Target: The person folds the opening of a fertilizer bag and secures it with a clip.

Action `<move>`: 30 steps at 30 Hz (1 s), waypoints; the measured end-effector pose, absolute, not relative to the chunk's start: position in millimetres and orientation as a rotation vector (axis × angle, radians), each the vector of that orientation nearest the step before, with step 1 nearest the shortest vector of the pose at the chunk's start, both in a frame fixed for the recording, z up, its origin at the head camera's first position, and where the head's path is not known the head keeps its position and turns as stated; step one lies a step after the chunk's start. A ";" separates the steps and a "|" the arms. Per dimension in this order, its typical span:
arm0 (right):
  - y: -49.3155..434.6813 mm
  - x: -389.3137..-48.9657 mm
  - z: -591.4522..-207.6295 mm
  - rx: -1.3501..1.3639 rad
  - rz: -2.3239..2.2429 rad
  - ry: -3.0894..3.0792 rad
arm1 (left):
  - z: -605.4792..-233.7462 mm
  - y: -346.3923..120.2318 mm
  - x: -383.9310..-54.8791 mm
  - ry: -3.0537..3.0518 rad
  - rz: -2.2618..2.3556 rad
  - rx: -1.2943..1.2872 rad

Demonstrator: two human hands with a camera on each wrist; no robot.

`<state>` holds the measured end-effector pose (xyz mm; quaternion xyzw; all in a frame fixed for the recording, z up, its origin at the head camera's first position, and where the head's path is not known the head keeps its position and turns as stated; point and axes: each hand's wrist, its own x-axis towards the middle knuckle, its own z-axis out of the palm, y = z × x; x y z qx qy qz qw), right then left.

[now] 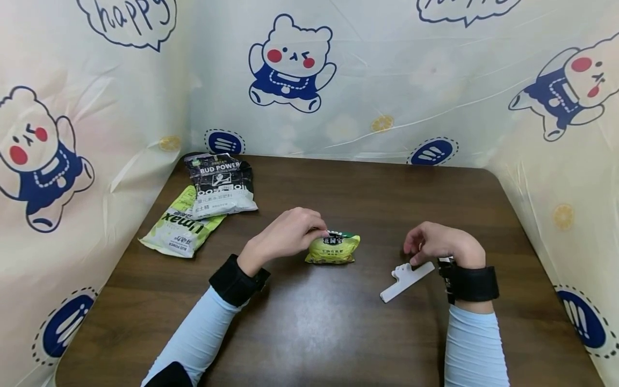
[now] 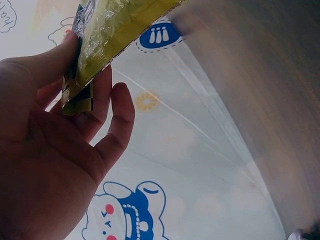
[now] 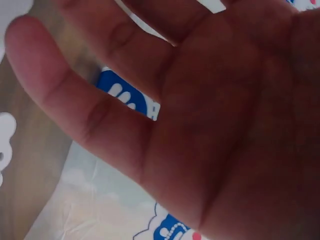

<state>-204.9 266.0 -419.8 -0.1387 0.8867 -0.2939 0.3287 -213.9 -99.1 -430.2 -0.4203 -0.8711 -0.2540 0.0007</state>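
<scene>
My left hand (image 1: 292,231) pinches the top left corner of a small yellow-green bag (image 1: 336,250) between thumb and fingers. The left wrist view shows the bag's yellow edge (image 2: 125,47) slanting above the palm, with the ring and little fingers loose beside it. Farther right, a white sealing clip (image 1: 406,280) lies at a slant on the table. Over its upper end hovers my right hand (image 1: 442,244), palm down, with loosely bent fingers close to the clip. Part of the clip (image 3: 5,145) shows at the left edge of the right wrist view, beyond the relaxed fingers.
At the table's back left, a black and white bag (image 1: 222,185) overlaps a green and white bag (image 1: 181,228). Printed sheeting (image 1: 367,70) with cartoon bears rises behind the brown table (image 1: 309,333) and along both sides.
</scene>
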 end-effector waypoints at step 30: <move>243.4 -213.7 -440.3 -0.355 -0.703 2.311 | -431.3 -101.8 -215.8 -2.733 -0.813 -1.296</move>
